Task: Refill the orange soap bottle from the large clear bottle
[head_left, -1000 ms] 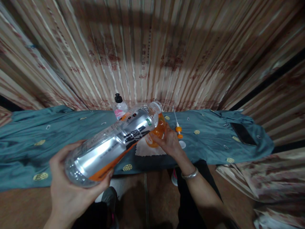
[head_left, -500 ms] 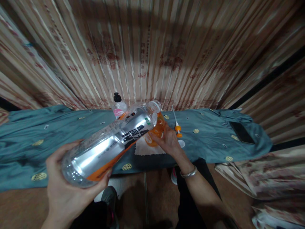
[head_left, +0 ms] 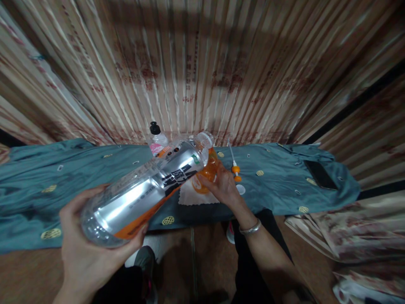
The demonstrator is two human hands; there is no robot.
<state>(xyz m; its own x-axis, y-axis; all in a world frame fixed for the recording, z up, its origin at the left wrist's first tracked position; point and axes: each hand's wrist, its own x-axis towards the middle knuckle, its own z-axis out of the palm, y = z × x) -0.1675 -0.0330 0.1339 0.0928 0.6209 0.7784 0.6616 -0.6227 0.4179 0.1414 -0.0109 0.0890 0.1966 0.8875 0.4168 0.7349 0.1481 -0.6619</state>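
My left hand (head_left: 91,245) is wrapped round the base of a large clear bottle (head_left: 142,194) with a silver and orange label. The bottle is tilted, its neck up and to the right, over an orange bottle (head_left: 202,181). My right hand (head_left: 223,183) is closed round the side of that orange bottle, which stands on a white cloth (head_left: 190,197). The large bottle's neck hides the orange bottle's top. To the right lie an orange and white pump (head_left: 236,169) with a clear tube and a white round lid (head_left: 240,189).
Behind the large bottle stands a clear bottle with a black cap (head_left: 155,128). A black phone (head_left: 320,175) lies at the right on the teal cloth-covered surface (head_left: 278,185). A pleated curtain (head_left: 202,76) hangs along the back.
The large bottle in my left hand has rolled very slightly, so its label print has turned. My right hand keeps its hold on the orange bottle.
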